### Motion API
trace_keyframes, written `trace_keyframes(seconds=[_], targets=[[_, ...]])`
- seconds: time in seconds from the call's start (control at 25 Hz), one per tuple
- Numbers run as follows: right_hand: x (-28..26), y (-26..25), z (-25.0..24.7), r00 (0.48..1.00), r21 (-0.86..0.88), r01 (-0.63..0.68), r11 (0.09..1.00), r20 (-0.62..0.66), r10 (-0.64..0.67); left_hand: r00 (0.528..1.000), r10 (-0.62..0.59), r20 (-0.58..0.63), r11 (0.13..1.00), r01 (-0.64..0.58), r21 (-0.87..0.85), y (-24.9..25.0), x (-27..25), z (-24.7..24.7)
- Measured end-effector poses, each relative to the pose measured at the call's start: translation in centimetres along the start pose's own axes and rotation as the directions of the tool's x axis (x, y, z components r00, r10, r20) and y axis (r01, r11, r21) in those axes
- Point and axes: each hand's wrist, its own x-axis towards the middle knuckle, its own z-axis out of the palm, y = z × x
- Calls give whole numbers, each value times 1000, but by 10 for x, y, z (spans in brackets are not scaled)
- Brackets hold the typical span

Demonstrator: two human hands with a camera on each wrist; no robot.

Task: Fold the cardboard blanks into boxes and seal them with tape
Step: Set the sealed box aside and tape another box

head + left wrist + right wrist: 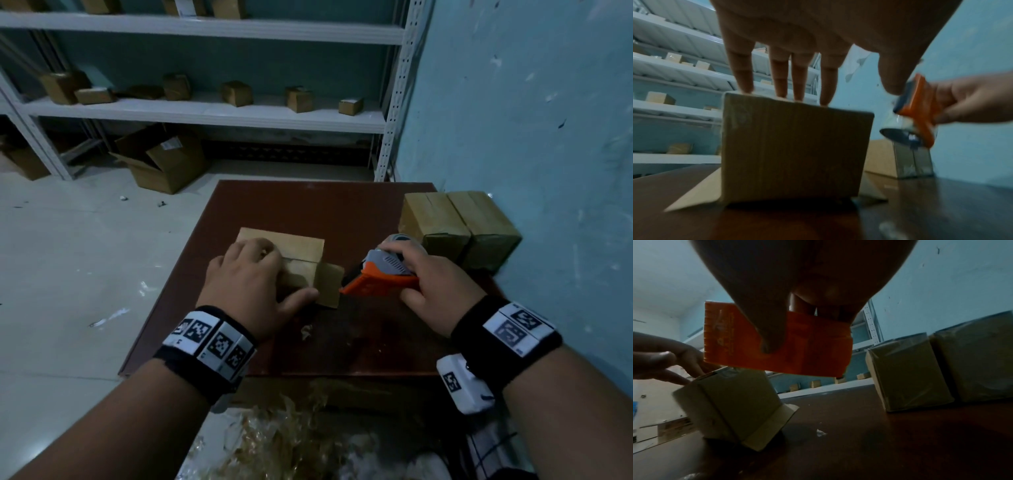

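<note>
On the brown table, left hand pressing flat-fingered on the box to pin its flaps, right hand clutching the tape dispenser just beside, poised for sealing.

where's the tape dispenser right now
In the head view the orange tape dispenser is in the right hand, above the brown table, just right of the box under the left hand.

Storeroom or packing room, white metal shelving holding small cardboard boxes, open carton on floor
</note>
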Motion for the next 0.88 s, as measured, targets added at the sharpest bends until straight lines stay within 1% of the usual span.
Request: trace_keyframes(seconds=[0.12,0.2,0.28,0.36,0.48,0.56,0.64,0.68,0.76,0.8,0.88], targets=[[-3,-3,-2,999,18,44,999,0,-44,997,-57,-43,997,59,41,10,0,13],[-3,-4,-3,999,17,45,999,-14,-45,995,-89,-33,994,91,61,16,3,19],[-3,-2,-2,999,11,33,999,-23,-33,996,-90,-14,995,91,47,20,8,22],[-4,0,-2,1000,15,23,1000,-18,-23,999,-33,8,999,33,-28,18,14,19],[-5,5,-5,999,49,40,998,9,-40,991,135,10,983,-133,-124,3,23,8],[-5,5,-9,997,90,58,994,42,-62,964,262,51,956,-251,-154,-8,29,5],[-7,3,-10,995,94,76,993,63,-83,930,354,93,905,-317,-283,-15,32,7],[-8,0,-10,994,86,83,993,71,-89,923,370,102,872,-308,-380,-16,32,7],[-9,-4,-9,992,73,94,993,83,-100,936,344,68,795,-252,-551,-17,30,4],[-9,-7,-9,991,65,100,993,87,-106,947,320,27,765,-241,-598,-16,27,1],[-11,-12,-8,989,43,116,992,88,-120,958,281,-61,737,-256,-626,-10,21,-6]])
